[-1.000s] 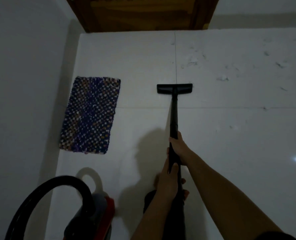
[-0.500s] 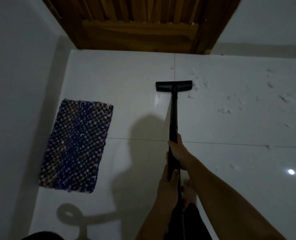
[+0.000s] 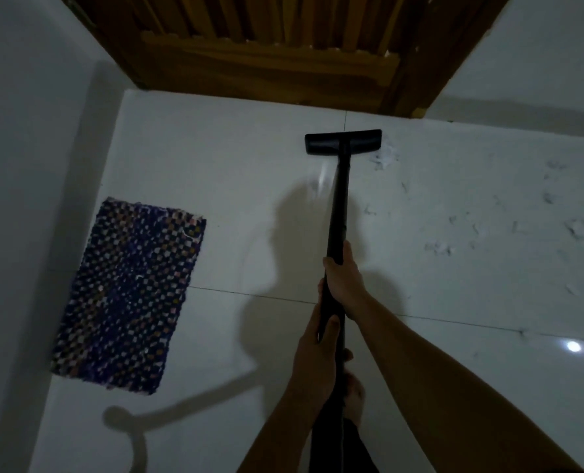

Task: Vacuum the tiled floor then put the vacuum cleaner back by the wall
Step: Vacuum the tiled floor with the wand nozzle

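Observation:
A black vacuum wand (image 3: 338,206) runs from my hands up to a flat black floor nozzle (image 3: 343,142) resting on the white tiled floor (image 3: 215,165) near the wooden door. My right hand (image 3: 343,278) grips the wand higher up, and my left hand (image 3: 316,356) grips it just below. Bits of white and grey litter (image 3: 384,158) lie at the nozzle's right end and are scattered further right (image 3: 508,216). The vacuum's body is out of view; only the hose's shadow shows at lower left.
A blue checkered mat (image 3: 128,295) lies on the floor by the left wall (image 3: 21,199). A brown wooden door (image 3: 270,52) closes the far side. My bare foot (image 3: 353,397) stands under the wand. A lamp's reflection glares on the tile at right.
The nozzle has been pushed forward across the tile joint to just short of the door, reaching the litter patch. The view has tilted up; the red vacuum body and hose have dropped out of view.

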### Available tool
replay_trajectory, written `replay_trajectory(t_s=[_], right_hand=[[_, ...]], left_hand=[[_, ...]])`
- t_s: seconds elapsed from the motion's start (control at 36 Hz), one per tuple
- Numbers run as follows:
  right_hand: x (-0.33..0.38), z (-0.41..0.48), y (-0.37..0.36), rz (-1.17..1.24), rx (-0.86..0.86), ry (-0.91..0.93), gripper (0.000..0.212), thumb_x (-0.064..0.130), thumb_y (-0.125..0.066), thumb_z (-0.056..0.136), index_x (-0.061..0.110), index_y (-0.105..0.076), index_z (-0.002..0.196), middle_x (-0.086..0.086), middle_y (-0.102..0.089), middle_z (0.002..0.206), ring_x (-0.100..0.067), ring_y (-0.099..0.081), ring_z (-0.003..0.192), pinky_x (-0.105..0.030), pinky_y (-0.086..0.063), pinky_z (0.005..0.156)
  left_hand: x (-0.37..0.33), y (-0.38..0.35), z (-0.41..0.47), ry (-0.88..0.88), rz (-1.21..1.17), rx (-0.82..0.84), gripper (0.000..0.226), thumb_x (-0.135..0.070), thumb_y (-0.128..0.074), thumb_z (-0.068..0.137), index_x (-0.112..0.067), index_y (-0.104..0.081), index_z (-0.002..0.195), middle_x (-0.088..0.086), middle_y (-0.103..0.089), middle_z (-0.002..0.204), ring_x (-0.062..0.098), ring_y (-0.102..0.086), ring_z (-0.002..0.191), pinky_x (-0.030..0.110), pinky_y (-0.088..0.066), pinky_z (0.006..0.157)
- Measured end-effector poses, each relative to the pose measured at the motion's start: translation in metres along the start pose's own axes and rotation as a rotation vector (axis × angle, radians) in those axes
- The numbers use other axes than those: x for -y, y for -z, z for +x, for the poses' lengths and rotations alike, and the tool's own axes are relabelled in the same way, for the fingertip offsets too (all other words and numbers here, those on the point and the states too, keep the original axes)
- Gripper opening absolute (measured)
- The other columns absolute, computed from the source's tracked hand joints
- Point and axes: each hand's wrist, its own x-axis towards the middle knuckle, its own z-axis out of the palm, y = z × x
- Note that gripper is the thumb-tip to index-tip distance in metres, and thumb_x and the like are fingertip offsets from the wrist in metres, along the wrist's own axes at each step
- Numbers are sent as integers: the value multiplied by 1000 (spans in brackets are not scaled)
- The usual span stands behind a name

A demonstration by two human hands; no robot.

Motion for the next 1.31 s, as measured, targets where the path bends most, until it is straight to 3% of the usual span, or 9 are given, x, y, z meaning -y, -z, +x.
replay_trajectory(t_s=[0.22,0.33,0.56,0.81,1.14,1.31], right_hand=[[27,13,36,11,-31,29,62,18,-40,99,35,-12,151,-8,-56,67,-17,-52,45,-17,-42,34],[33,24,52,39,-44,22,61,18,-40,99,36,-13,151,-7,-54,67,-17,-52,45,-22,-44,38],[29,42,71,96,-58,-11,60,17,-40,99,36,-15,150,-8,-53,68,-19,-52,46,-30,-47,46],[25,34,80,108,-64,8,57,16,-39,98,34,-19,148,-7,-53,69,-17,-51,44,-25,-46,41],[0,11,80,117,-72,-20,57,17,-42,97,36,-21,147,-10,-55,73,-21,-54,48,-31,-48,47],[-13,-3,79,85,-70,-17,57,17,-41,97,34,-20,148,-8,-55,71,-19,-54,47,-29,-47,44]], left_hand=[[-35,-30,7,7,-4,16,41,-28,-38,101,-38,-37,142,7,-55,66,9,-49,33,20,-42,35],[-47,-45,15,10,-8,47,41,-28,-37,101,-37,-37,142,8,-52,68,7,-47,32,18,-41,34],[-55,-66,28,59,4,62,40,-29,-36,102,-37,-37,141,7,-51,72,14,-50,50,20,-41,36],[-51,-72,20,46,33,84,40,-33,-36,101,-43,-36,140,8,-51,68,11,-48,38,19,-42,36],[-40,-71,-12,19,118,92,42,-28,-35,102,-34,-36,143,6,-55,77,8,-55,52,16,-43,35],[-26,-70,-25,29,91,91,41,-28,-36,102,-33,-37,143,5,-53,74,4,-54,43,17,-42,35]])
